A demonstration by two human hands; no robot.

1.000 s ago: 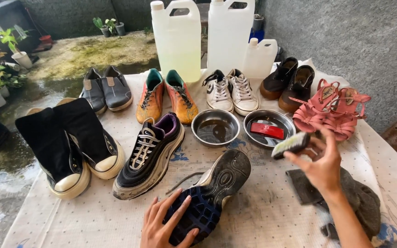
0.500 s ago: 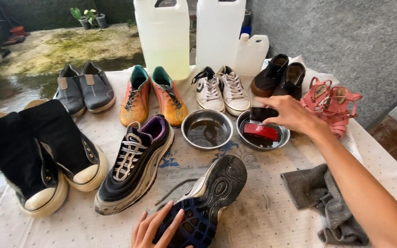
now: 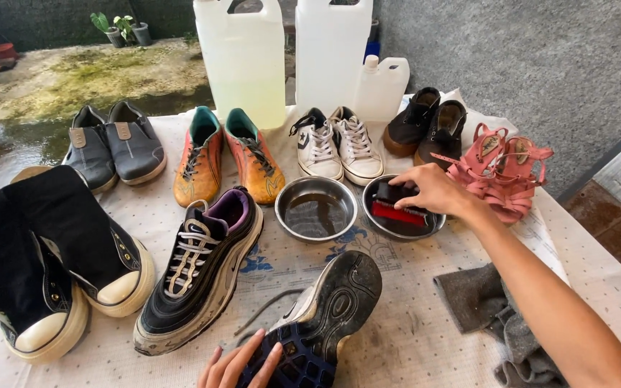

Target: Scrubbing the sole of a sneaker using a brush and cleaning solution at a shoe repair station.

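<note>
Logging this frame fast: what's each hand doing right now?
Left hand: closed on the upturned dark sneaker.
Right hand: closed on the red brush in the right metal bowl.

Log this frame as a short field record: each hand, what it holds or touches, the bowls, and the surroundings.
left hand: grip on the toe end of a dark sneaker lying sole up
right hand: over the right steel bowl, on a red-and-black brush
left steel bowl: holds dark liquid
grey cloth: crumpled beside the right forearm
table cover: pale, dotted
behind: three plastic jugs, pairs of shoes in a row
</note>
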